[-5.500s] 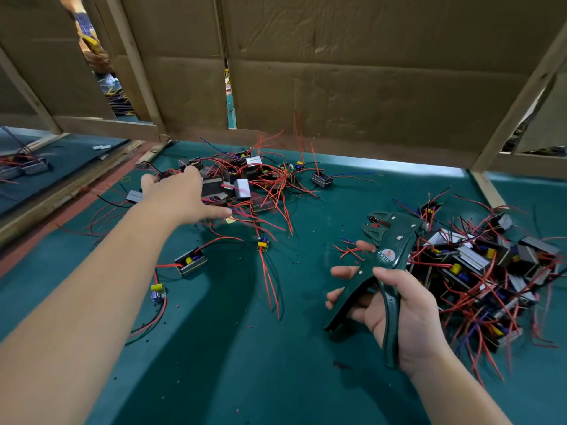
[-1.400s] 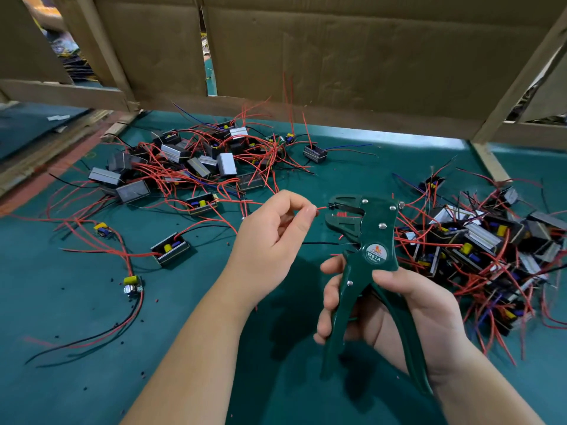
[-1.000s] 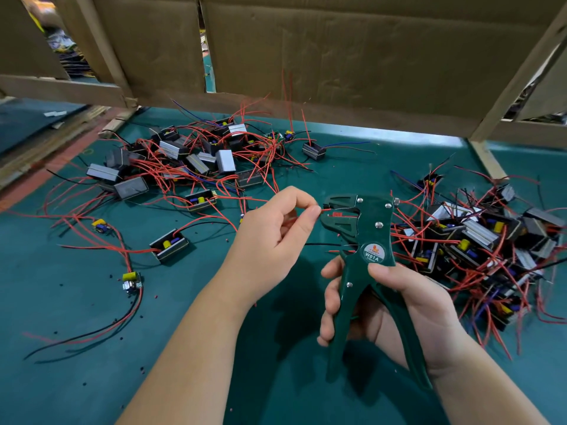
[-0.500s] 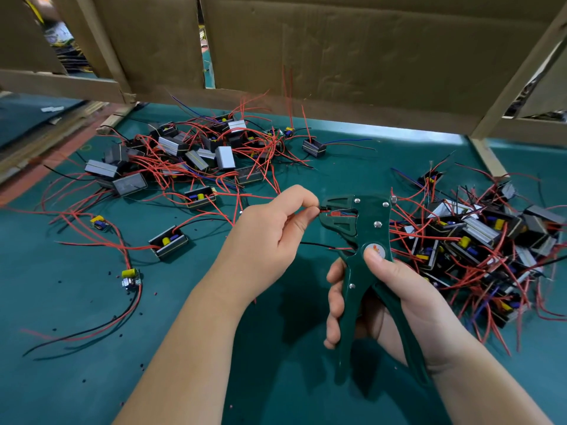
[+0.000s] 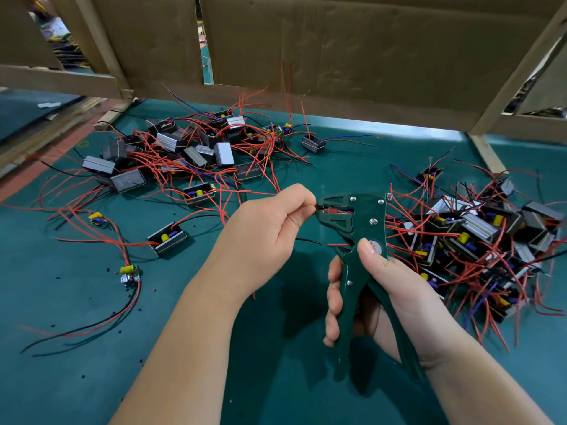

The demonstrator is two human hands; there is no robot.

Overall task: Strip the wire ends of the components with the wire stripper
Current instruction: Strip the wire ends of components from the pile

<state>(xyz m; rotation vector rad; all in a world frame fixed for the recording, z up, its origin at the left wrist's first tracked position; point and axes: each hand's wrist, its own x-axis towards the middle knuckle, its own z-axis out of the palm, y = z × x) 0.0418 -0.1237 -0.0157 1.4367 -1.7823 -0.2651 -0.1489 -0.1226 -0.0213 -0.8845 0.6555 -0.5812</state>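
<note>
My right hand [image 5: 377, 289] grips the handles of the dark green wire stripper [image 5: 359, 228], thumb on its round label, jaws pointing left. My left hand [image 5: 270, 228] pinches a thin wire end between thumb and forefinger right at the jaws [image 5: 333, 210]; red shows inside them. A black wire [image 5: 306, 240] trails under my left hand. The component that the wire belongs to is hidden by my hand. A heap of small black components with red wires [image 5: 196, 154] lies at the back left, and a second heap [image 5: 472, 234] lies at the right.
Loose components [image 5: 167, 239] and a yellow capacitor board [image 5: 129, 273] lie at the left on the green mat [image 5: 76, 348]. Small black insulation bits dot the mat. Cardboard panels [image 5: 352, 56] on wooden frames wall off the back.
My left hand has brought the wire end up into the stripper's jaws and stays pinched there. The right thumb has slid up onto the label, and the handles look squeezed closer.
</note>
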